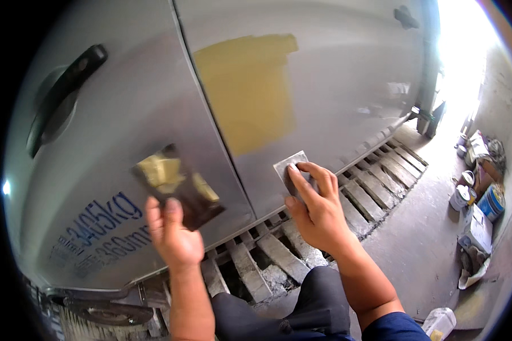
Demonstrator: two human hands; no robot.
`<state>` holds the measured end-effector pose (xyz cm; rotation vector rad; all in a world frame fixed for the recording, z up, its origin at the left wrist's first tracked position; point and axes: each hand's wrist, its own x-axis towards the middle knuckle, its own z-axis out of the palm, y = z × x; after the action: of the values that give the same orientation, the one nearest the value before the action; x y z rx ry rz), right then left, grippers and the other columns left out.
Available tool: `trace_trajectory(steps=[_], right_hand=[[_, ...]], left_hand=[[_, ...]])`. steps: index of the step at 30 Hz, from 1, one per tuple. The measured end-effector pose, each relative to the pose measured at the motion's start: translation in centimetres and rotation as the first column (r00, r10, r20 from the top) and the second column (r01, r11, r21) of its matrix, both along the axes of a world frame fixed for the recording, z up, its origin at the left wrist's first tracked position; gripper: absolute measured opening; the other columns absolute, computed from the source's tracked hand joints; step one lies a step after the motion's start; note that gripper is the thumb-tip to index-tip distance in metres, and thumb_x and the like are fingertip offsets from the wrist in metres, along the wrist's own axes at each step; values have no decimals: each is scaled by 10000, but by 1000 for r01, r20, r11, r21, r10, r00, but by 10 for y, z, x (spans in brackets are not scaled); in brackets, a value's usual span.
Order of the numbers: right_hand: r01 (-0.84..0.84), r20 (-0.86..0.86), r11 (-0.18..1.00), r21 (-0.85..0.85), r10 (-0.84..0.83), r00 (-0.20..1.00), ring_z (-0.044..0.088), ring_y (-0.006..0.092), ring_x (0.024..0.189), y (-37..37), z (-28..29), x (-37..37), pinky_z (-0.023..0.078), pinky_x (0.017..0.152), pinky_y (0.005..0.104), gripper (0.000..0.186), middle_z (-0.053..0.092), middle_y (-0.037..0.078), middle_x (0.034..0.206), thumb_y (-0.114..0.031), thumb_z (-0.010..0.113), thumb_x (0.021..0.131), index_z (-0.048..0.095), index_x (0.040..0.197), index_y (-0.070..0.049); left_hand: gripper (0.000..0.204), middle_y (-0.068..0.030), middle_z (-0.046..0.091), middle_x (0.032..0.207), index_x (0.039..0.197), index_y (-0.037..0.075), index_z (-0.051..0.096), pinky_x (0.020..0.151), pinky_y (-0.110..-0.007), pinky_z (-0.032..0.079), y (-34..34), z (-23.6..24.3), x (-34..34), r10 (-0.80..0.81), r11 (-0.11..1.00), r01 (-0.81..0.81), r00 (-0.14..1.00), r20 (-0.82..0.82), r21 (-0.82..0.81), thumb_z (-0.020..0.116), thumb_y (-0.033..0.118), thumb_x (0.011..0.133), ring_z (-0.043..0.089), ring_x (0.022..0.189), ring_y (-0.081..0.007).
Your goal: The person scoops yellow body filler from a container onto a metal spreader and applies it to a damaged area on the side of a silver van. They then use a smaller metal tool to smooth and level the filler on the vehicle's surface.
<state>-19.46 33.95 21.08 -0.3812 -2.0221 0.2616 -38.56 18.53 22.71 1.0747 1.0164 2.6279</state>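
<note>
My left hand grips a dark flat board by its near edge, thumb on top. Two smears of yellow filler paste lie on that board. In my right hand is a thin grey metal spreader, pinched between thumb and fingers. Both tools are held in front of a grey vehicle's doors. A broad patch of yellow filler covers part of the right-hand door beside the seam. The spreader is below and right of this patch; whether it touches the panel I cannot tell.
A black door handle sticks out at the left. Under the vehicle runs a slatted floor grating with gaps. Along the right wall stand several paint cans, a blue can and a white box. A plastic container lies at lower right.
</note>
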Motion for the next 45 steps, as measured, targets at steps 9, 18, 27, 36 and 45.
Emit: trace_trajectory(steps=[9,18,27,36,45], right_hand=[[-83,44,981,175,77,996,442,352,1167,-33,17,0,407,909,457,442,495,77,1258,-163,695,761,626,1196,-137],[148,-7,975,165,-149,989,427,359,1175,41,50,8,385,964,475,468,493,111,1293,-135,629,821,548,1279,-80],[305,49,924,229,-324,945,399,352,1209,83,122,-13,390,955,510,413,425,70,1372,-193,517,924,498,1326,-101],[339,57,914,224,-360,931,400,327,1224,83,116,-24,365,1002,475,411,452,66,1366,-163,546,905,534,1310,-95],[312,-19,910,274,-319,948,427,352,1153,92,123,-25,399,924,494,400,460,64,1326,-152,558,880,547,1275,-90]], left_hand=[[367,-84,549,1235,1309,42,449,1005,-364,404,12,-3,37,-54,992,43,994,-93,-117,504,41,946,523,1117,-180],[350,-101,562,1193,1301,4,447,984,-356,425,0,23,-23,140,989,-133,982,-124,64,496,99,968,527,1106,-183],[374,-90,540,1236,1312,2,431,984,-353,414,-8,11,-72,84,996,-71,948,-308,52,491,129,965,522,1123,-182],[363,-96,540,1209,1290,-20,440,970,-335,420,-6,8,-72,126,992,-113,950,-287,63,496,115,957,519,1095,-178],[363,-95,544,1207,1288,-24,442,965,-325,415,-5,9,-74,121,992,-104,945,-303,72,505,115,959,517,1090,-177]])
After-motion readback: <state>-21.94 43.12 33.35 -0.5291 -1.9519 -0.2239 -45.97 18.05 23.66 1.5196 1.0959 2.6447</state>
